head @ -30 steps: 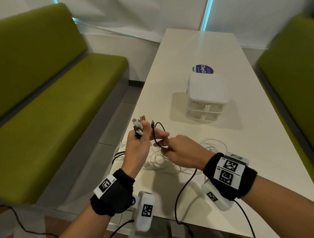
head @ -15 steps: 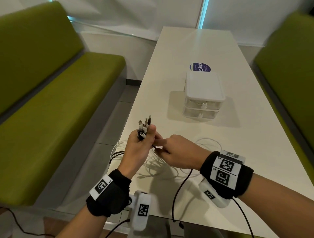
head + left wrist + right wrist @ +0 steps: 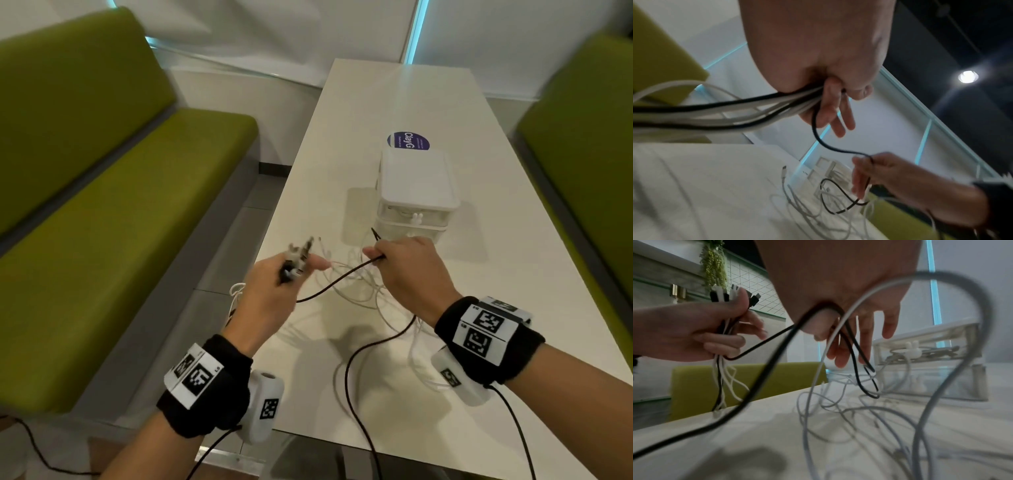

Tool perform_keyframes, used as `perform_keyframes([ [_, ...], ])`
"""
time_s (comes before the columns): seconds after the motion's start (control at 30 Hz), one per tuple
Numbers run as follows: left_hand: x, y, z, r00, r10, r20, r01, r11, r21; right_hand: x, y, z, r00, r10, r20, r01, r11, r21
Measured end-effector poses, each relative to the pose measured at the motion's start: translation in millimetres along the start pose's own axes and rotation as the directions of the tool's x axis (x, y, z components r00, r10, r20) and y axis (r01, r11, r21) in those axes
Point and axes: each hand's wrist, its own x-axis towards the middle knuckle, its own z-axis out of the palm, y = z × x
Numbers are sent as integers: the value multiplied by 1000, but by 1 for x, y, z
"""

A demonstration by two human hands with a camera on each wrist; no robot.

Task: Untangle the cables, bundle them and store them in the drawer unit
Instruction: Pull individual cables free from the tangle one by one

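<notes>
Pulling away from the left hand [image 3: 274, 287], the right hand [image 3: 407, 270] now draws a thin black cable [image 3: 337, 279] taut between them; half a second ago the two were touching. The left stays clenched on a bunch of black and white plug ends [image 3: 298, 257]. White cable loops [image 3: 363, 298] lie tangled on the white tabletop [image 3: 513, 274], before the closed white plastic drawer unit [image 3: 416, 192].

Left wrist: fingers [image 3: 830, 104] clamp the cords.

Right wrist: the thumb and fingers pinch the black strand. Untangling is underway; bundling remains.
</notes>
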Motion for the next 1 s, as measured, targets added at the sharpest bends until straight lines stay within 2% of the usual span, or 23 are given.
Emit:
perform_keyframes([
  [0.07,4,-8,10,994,20,111,-31,995,95,-4,-5,-3,999,45,-28,-40,986,162],
  [0.1,4,-11,16,982,33,186,-68,981,184,-5,-10,-2,999,53,1,-51,967,249],
  [0.17,2,-13,24,950,7,312,-121,929,348,-7,-15,2,988,13,152,-62,944,323],
  [0.23,0,-15,24,947,-1,321,-147,888,435,-9,-11,5,954,-47,296,-42,957,288],
  [0.37,0,-22,15,980,61,190,-134,907,400,-19,6,12,888,-157,433,92,981,168],
  [0.43,1,-20,10,994,76,77,-99,929,358,-23,9,15,884,-167,436,107,982,159],
  [0.5,3,-17,2,998,37,-50,-24,973,230,-25,12,16,896,-140,421,84,985,148],
  [0.6,4,-10,-11,985,-16,-173,17,1000,3,-27,14,18,913,-118,391,95,992,78],
  [0.73,5,-8,-19,960,-47,-276,-4,983,-182,-22,10,13,954,-98,282,96,995,23],
  [1.0,12,2,-33,893,-108,-438,-86,912,-401,-9,8,-6,976,-105,191,129,984,-119],
])
